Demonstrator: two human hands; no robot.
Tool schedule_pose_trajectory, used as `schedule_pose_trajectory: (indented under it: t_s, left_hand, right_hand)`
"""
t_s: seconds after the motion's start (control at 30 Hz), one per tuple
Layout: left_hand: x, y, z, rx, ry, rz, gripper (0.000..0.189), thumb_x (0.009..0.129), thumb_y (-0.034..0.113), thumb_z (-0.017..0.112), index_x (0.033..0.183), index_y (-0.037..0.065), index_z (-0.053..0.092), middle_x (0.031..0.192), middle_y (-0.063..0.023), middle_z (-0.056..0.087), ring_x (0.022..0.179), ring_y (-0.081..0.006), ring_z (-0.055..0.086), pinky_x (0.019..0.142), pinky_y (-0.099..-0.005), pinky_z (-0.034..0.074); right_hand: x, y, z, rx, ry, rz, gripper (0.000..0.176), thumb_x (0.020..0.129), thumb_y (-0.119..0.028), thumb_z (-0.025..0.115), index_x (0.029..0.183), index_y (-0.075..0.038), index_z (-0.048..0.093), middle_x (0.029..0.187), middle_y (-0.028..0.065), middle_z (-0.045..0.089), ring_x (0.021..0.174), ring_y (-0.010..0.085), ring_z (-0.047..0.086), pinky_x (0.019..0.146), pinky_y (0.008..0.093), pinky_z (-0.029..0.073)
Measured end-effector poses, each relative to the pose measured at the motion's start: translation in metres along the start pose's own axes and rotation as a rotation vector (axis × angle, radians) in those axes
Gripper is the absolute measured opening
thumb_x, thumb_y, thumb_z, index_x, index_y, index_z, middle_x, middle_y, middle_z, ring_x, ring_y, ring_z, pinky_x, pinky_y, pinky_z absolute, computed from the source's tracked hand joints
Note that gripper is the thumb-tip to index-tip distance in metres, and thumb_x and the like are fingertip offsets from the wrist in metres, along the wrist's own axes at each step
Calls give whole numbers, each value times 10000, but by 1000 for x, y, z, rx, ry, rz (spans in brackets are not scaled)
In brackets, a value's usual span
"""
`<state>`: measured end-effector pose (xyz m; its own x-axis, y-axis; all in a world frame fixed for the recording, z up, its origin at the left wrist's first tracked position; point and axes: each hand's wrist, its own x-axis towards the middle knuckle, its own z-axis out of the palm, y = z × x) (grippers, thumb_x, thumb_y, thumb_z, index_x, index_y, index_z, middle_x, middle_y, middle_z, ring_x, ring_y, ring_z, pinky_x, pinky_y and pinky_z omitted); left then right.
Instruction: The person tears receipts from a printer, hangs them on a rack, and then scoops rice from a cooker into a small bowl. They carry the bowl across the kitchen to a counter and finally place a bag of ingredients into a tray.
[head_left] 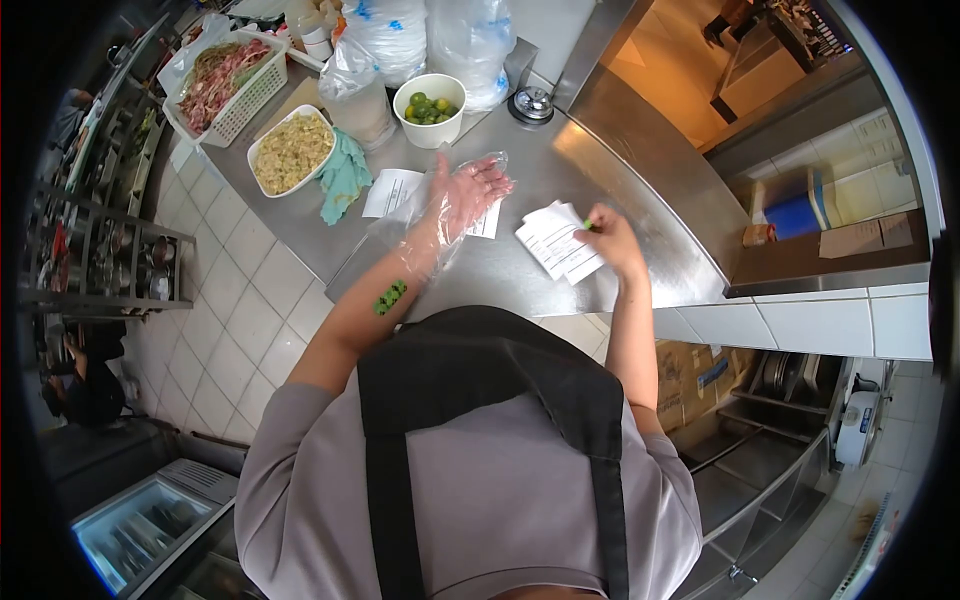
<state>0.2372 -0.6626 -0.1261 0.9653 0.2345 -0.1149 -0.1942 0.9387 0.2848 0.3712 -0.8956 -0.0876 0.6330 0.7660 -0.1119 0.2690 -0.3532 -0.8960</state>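
My left hand (pixel 468 195), in a clear plastic glove, is palm up with its fingers spread over the steel counter (pixel 400 270). It holds nothing. Partly beneath it lies a printed paper slip (pixel 487 222), and another slip (pixel 390 192) lies to its left. My right hand (pixel 612 240) has its fingers pinched at the right side of a small stack of printed slips (pixel 558 243). A small green item (pixel 587 224) shows at those fingertips; what it is I cannot make out.
Behind are a bowl of limes (pixel 430 108), a tub of pale food (pixel 291 152), a teal cloth (pixel 343 175), a basket of reddish food (pixel 225 88), plastic bags (pixel 385 40) and a call bell (pixel 531 105). A person (pixel 90 375) is at far left.
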Motion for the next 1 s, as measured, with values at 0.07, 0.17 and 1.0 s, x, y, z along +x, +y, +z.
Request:
schedule_pose_trajectory:
  t_s: [0.07, 0.17, 1.0]
  left_hand:
    - [-2, 2, 1, -96, 39, 2, 850, 778, 701, 136, 972, -48, 487, 797, -163, 535, 832, -349, 523, 925, -480, 351]
    - [-16, 16, 20, -258, -20, 23, 818, 779, 704, 169, 900, -39, 489, 717, -133, 494, 726, -314, 499, 872, -466, 381]
    - [-50, 66, -21, 18, 149, 208, 896, 743, 738, 191, 927, -84, 496, 784, -182, 558, 873, -353, 540, 893, -474, 377]
  right_hand:
    - [10, 9, -10, 491, 1, -14, 230, 682, 78, 613, 665, -66, 434, 629, -12, 507, 617, 74, 482, 554, 214, 385]
    - [26, -18, 4, 740, -19, 2, 178, 718, 80, 591, 818, -40, 507, 789, 60, 613, 736, 121, 577, 677, 238, 456]
    - [75, -50, 92, 292, -464, 116, 515, 652, 31, 645, 1095, -8, 383, 796, 122, 608, 713, 178, 593, 642, 269, 451]
